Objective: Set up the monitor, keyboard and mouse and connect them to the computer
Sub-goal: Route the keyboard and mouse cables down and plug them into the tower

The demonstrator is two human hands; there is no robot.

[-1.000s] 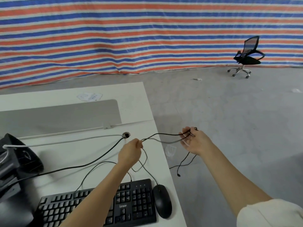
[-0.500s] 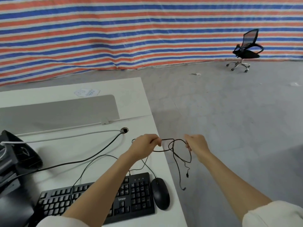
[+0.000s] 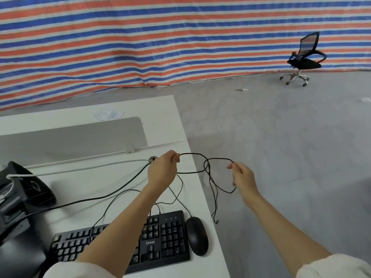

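A black keyboard [image 3: 162, 239] lies at the front of the white desk [image 3: 166, 121], with a black mouse [image 3: 197, 235] just to its right. Thin black cables [image 3: 208, 173] run up from them in loose loops over the desk's right edge. My left hand [image 3: 163, 170] pinches the cables above the desk. My right hand [image 3: 242, 175] holds the far side of the loop out past the edge. A plug end [image 3: 216, 221] dangles below. The black monitor base [image 3: 30, 187] sits at the left, partly out of frame.
A white cable [image 3: 80, 168] and a thicker black cable [image 3: 112, 194] run to a grommet hole [image 3: 153, 158] in the desk. A grey divider panel [image 3: 76, 137] stands behind. Beyond lie bare concrete floor, an office chair [image 3: 305, 59] and a striped tarp wall.
The stretched cable went slack into hanging loops as my hands came together, then my right hand moved out to the right again. The plug ends now dangle lower by the desk edge.
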